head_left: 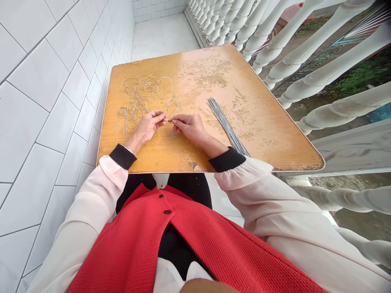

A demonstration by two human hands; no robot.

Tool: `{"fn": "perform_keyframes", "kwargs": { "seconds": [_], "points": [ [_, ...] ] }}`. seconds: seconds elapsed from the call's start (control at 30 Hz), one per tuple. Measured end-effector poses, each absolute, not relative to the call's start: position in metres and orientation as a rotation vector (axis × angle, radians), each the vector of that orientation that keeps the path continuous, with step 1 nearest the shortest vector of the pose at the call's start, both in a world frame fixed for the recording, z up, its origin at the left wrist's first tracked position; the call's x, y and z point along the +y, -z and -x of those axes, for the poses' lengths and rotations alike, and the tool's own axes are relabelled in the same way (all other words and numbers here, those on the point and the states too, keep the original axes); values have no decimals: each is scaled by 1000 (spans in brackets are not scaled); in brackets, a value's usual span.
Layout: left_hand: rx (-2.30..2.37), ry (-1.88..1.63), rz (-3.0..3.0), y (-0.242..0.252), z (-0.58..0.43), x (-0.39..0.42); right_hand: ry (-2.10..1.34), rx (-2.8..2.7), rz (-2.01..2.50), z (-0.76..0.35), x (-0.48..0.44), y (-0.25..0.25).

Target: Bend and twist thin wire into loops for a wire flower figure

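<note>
My left hand point(150, 125) and my right hand point(190, 125) meet over the near part of the table, each closed in a pinch with the fingertips almost touching. Between them runs a thin wire point(172, 106), bent into loops that rise just beyond my fingers. Left of and behind my left hand lies a loose pile of bent wire pieces point(142, 91), some curled into rings. To the right of my right hand rests a bundle of straight grey wires point(227, 126), its near end partly hidden by my right sleeve.
The wooden table point(207, 61) has a worn, peeling top. A white tiled wall point(45, 101) runs close along its left side. On the right stands a white balustrade point(287, 44) with ground and plants beyond it.
</note>
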State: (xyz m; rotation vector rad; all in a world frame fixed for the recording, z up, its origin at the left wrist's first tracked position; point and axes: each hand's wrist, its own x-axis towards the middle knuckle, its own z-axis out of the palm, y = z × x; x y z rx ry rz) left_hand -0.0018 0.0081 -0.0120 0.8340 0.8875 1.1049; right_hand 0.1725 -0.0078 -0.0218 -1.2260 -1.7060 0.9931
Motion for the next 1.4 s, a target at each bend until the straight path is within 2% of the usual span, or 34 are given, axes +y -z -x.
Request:
{"fn": "perform_keyframes", "kwargs": {
  "seconds": [0.37,0.73,1.13,1.4],
  "points": [
    [966,-1050,-860,13,7,11,-974,-1735,1213,-176,-4,29],
    [970,-1240,-678,17,-6,9,-777,-1923,1266,-167,-10,35],
    [1094,-1187,-816,14,-9,6,-1003,-1781,1232,-163,-10,31],
    [1085,-1162,-967,16,-4,9,-992,-1734,1223,-172,-6,26]
  ]
}}
